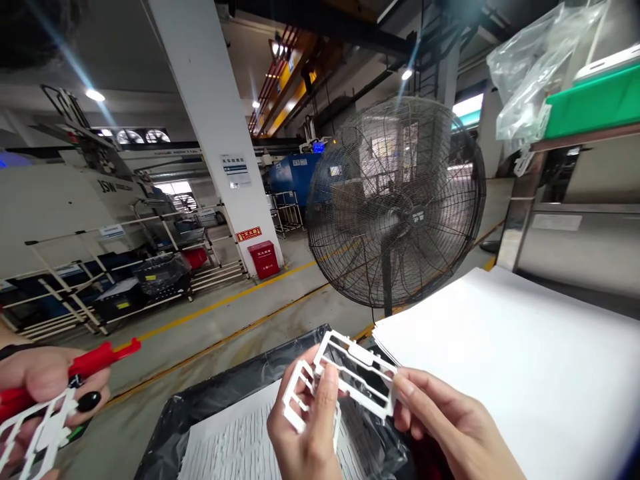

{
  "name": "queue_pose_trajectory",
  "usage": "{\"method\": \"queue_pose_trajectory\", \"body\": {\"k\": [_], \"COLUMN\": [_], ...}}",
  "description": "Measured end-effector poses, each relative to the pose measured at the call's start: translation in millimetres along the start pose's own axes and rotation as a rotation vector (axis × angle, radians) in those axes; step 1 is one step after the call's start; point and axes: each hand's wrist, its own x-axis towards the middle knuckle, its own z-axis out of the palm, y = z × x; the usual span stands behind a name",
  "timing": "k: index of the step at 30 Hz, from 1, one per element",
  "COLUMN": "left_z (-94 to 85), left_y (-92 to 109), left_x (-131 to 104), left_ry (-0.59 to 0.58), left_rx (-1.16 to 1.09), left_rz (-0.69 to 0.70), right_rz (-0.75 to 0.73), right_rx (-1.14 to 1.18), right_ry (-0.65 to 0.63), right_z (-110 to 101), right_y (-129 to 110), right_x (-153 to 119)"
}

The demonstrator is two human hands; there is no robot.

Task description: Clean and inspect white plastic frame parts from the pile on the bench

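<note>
My left hand (311,427) is closed around white plastic frames, with its thumb pressed on top. One white plastic frame (363,355) with long slots is tilted between both hands. A smaller-looking slotted white piece (299,398) sticks out on the left side of the same hand; whether it is a separate frame I cannot tell. The fingers of my right hand (440,407) pinch the right end of the long frame. Below the hands is a box lined with black plastic (220,390), holding a stack of white sheets (233,437) with rippled dark lines.
At far left, another person's hand (47,370) holds a red-handled tool (103,358) and a similar white frame (47,433). White sheets (500,333) cover the surface at right. Beyond stands a large black fan (395,213). A green bin (595,103) sits on the upper right shelf.
</note>
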Motion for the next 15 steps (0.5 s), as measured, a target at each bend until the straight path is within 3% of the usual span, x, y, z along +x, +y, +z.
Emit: {"method": "queue_pose_trajectory", "body": {"k": [15], "left_z": [-4.8], "left_y": [1.5], "left_x": [3.2], "left_ry": [0.043], "left_rx": [0.010], "left_rz": [0.036], "right_rz": [0.002], "right_rx": [-0.030], "right_ry": [-0.007], "right_z": [8.4], "right_y": [2.8], "right_x": [3.0]}}
